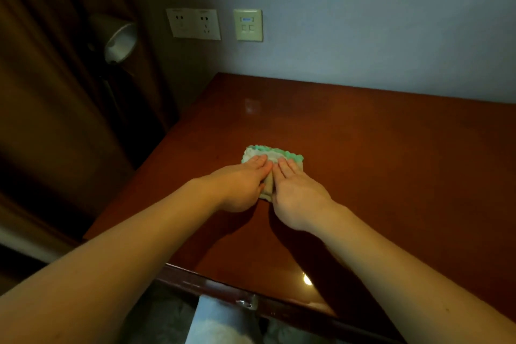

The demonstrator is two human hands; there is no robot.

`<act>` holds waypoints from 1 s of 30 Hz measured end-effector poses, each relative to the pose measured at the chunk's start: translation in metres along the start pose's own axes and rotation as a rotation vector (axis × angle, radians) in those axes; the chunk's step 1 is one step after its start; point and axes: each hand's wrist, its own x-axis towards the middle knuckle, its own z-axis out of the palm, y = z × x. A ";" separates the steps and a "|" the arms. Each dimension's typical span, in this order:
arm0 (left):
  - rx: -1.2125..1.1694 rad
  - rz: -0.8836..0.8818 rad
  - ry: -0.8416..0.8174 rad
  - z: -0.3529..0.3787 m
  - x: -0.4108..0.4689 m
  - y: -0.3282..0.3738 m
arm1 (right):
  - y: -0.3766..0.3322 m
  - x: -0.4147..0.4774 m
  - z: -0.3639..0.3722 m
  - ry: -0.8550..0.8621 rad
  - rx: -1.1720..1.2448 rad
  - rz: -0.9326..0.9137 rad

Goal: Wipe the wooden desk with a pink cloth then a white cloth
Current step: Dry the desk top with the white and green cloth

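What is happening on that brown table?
A person reaches over the wooden desk. Their left grip and right grip, bare hands held flat, press side by side on a folded whitish cloth with a green edge. The cloth lies flat near the desk's left side. No pink cloth is in view.

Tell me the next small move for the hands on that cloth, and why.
Probably slide the cloth rightward, pressing with both palms. The left hand and right hand lie flat on the folded white, green-edged cloth near the left side of the wooden desk, and most of the bare desktop stretches to the cloth's right.
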 end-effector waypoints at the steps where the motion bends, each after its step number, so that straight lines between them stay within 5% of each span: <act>1: 0.006 0.019 0.001 0.002 -0.004 0.000 | -0.002 -0.003 0.003 0.002 0.008 0.003; 30: -0.122 -0.072 0.064 -0.001 -0.007 0.000 | -0.019 0.014 -0.010 -0.122 -0.152 0.047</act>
